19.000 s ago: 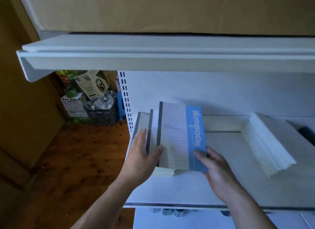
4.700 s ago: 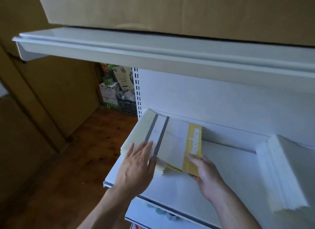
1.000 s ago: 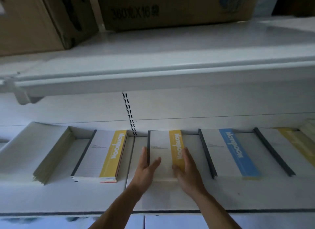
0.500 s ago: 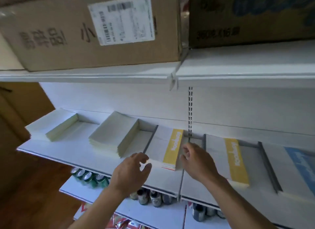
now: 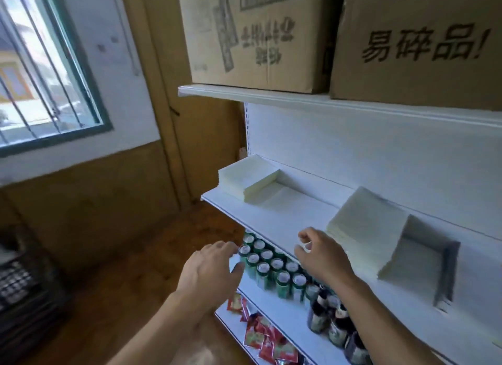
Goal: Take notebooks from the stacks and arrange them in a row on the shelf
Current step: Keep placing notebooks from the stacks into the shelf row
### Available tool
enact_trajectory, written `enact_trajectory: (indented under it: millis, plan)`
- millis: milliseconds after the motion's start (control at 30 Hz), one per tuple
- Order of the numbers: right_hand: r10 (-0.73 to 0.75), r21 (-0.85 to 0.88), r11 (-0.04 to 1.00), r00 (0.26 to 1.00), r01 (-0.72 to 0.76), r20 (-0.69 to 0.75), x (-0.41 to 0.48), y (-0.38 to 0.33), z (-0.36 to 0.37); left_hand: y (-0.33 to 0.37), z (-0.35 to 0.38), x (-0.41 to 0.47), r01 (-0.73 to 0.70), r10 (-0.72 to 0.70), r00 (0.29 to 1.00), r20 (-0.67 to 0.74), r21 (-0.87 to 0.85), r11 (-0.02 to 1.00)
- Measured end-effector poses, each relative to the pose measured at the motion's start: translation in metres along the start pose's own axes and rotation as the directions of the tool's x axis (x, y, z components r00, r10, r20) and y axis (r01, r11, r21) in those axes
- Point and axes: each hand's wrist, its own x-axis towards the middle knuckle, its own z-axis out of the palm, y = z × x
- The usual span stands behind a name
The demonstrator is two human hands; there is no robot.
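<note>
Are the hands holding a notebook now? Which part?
No, nothing is held. The left hand and right hand are both empty, in front of the shelf, near a notebook stack.

Left hand (image 5: 210, 272) and right hand (image 5: 322, 257), loose-fingered, before the shelf (image 5: 274, 215)
</note>
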Motion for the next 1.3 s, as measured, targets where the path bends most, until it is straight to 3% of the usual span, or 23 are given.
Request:
enact_trajectory:
  millis: [167,367,567,700,1000,1133,1300]
  plan:
    - [0.048,0.014,0.999,0.997,-0.049,0.063,0.038,-0.039,0.045,-0.066,-0.001,0.033,0.022,-0.022,1.000,0.005,-0.034,0.999]
    - [0.118,-0.007,0.993,0.991,-0.117,0.060,0.106,-0.045,0.076,-0.095,0.025,0.109,-0.013,0.015,0.999,0.037,-0.049,0.999]
    - [0.203,0.156,0.964,0.974,-0.217,0.100,0.202,-0.055,0.111,-0.124,0.042,0.206,-0.029,0.033,0.997,0.064,-0.060,0.998]
    - [0.305,0.411,0.846,0.941,-0.339,0.148,0.255,-0.061,0.124,-0.144,0.051,0.275,-0.032,0.035,0.998,0.049,-0.054,0.998]
    - [0.515,0.645,0.593,0.843,-0.483,0.157,0.315,-0.059,0.166,-0.174,0.076,0.395,-0.250,0.251,0.965,0.073,-0.025,0.968]
    - [0.612,0.697,0.500,0.779,-0.513,0.135,0.316,-0.070,0.179,-0.185,0.090,0.405,-0.398,0.400,0.902,0.165,-0.041,0.916]
    - [0.695,0.801,0.368,0.712,-0.473,0.102,0.312,-0.082,0.181,-0.195,0.100,0.397,-0.599,0.608,0.763,0.217,-0.114,0.793]
